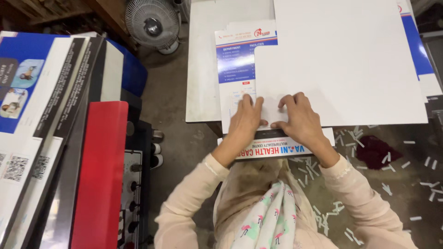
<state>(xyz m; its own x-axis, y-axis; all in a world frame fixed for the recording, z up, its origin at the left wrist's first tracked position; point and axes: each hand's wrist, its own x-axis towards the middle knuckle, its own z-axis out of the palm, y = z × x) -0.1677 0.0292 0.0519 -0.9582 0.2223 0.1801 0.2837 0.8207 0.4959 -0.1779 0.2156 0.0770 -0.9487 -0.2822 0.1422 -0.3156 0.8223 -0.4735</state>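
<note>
one head-worn camera looks almost straight down from above the person's own chest, close enough that both forearms and the left hand (245,121) and right hand (300,121) sit near the middle of the picture. it faces forward over the near edge of a white table (203,69), whose sheets run off the top and right borders. to the left it takes in a red-topped machine (101,175), a stack of printed sheets (37,115), a floor fan (153,24), and paper scraps (406,170) on the floor at right.

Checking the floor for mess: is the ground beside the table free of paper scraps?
No: many small white paper strips lie scattered on the floor to the right of the person's right hand, beside a dark red cloth.
</note>
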